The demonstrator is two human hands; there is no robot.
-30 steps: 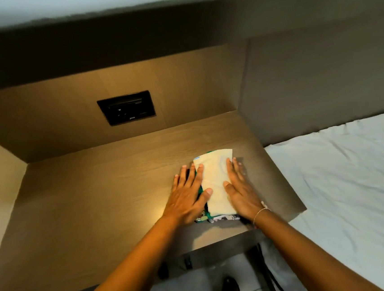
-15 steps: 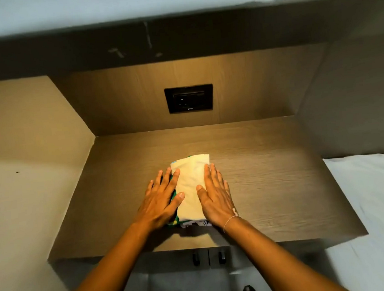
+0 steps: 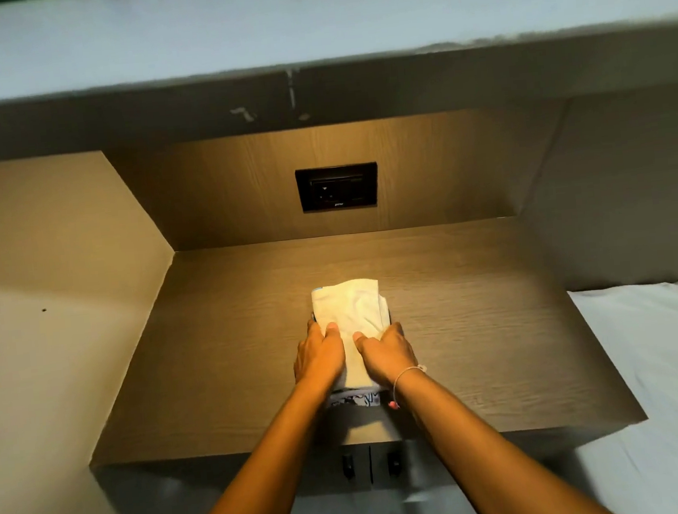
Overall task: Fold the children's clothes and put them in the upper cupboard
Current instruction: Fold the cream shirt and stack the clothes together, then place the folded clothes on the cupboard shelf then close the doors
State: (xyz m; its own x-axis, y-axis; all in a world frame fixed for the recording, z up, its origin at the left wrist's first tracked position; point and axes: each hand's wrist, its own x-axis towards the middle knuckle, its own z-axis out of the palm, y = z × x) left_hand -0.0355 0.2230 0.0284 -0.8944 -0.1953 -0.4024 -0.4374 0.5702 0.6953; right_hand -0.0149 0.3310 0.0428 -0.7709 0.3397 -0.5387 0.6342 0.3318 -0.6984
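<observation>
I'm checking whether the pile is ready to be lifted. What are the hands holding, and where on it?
Both the left hand and right hand grip the folded clothes at the pile's near end, one on each side edge, thumbs on top.

From my remote seat: a brown wood-grain counter (image 3: 480, 326) fills the centre, lit warm yellow from above. At 12 o'clock, a black socket panel (image 3: 337, 187) sits in the wooden back panel (image 3: 219, 193). A pale wall (image 3: 306, 15) runs above. White bedding (image 3: 663, 370) lies at 4 o'clock; two dark cabinet handles (image 3: 370, 465) show at 6 o'clock.
</observation>
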